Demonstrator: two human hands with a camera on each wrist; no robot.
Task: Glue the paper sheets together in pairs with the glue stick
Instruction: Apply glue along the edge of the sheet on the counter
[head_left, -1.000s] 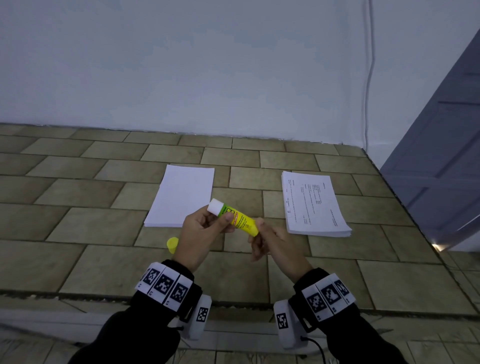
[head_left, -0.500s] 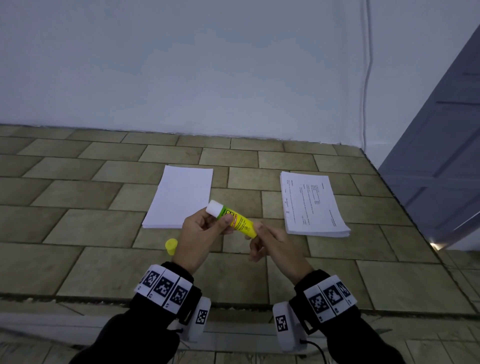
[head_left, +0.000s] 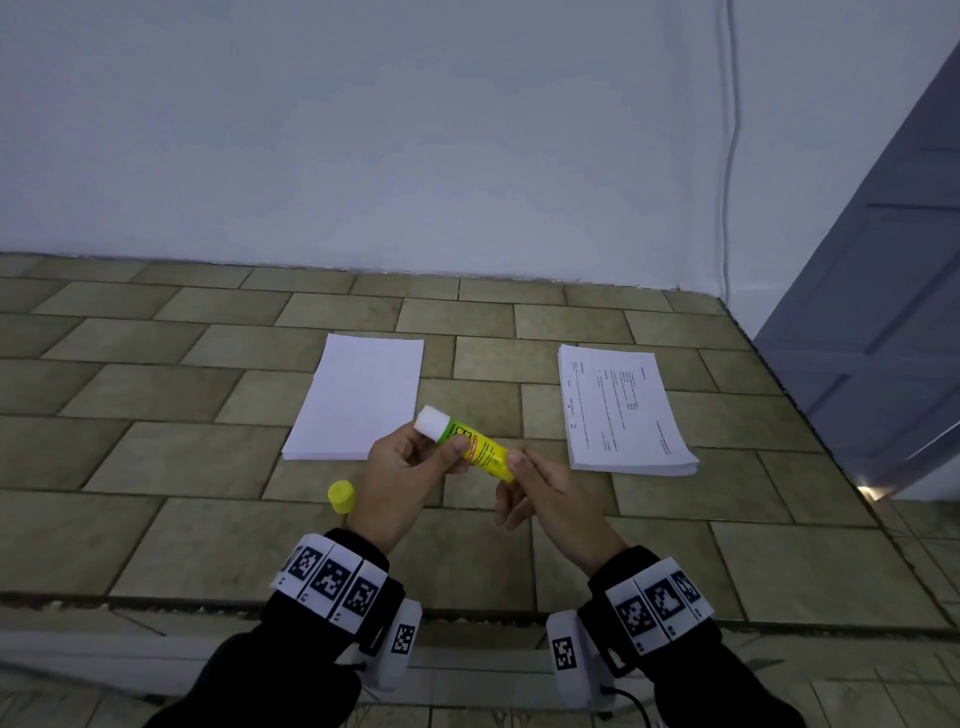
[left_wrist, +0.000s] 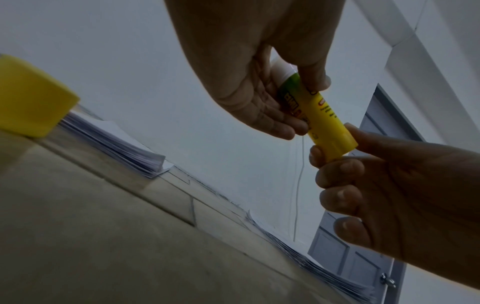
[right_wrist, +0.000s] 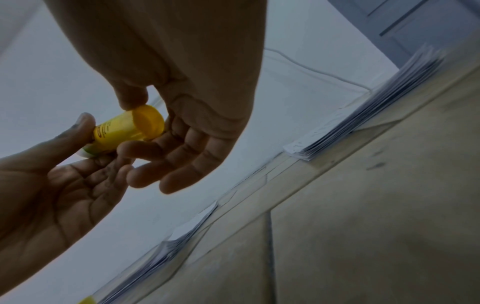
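An uncapped yellow glue stick (head_left: 475, 447) with white glue showing at its far end hangs tilted above the tiled surface. My left hand (head_left: 410, 467) grips its upper body (left_wrist: 315, 107) between thumb and fingers. My right hand (head_left: 540, 491) pinches its base (right_wrist: 145, 121) with thumb and fingertips. Its yellow cap (head_left: 341, 496) stands on the tiles left of my left hand, also the yellow cap (left_wrist: 28, 98) in the left wrist view. A blank white paper stack (head_left: 361, 395) lies behind my left hand. A printed paper stack (head_left: 623, 410) lies to the right.
The tiled surface (head_left: 156, 452) ends at a white wall at the back and a front ledge near my wrists. A grey door (head_left: 883, 291) stands at the right. A thin cable (head_left: 730, 156) runs down the wall.
Both hands and the glue stick stay almost in the same place; the right fingers shift slightly on the stick's base.
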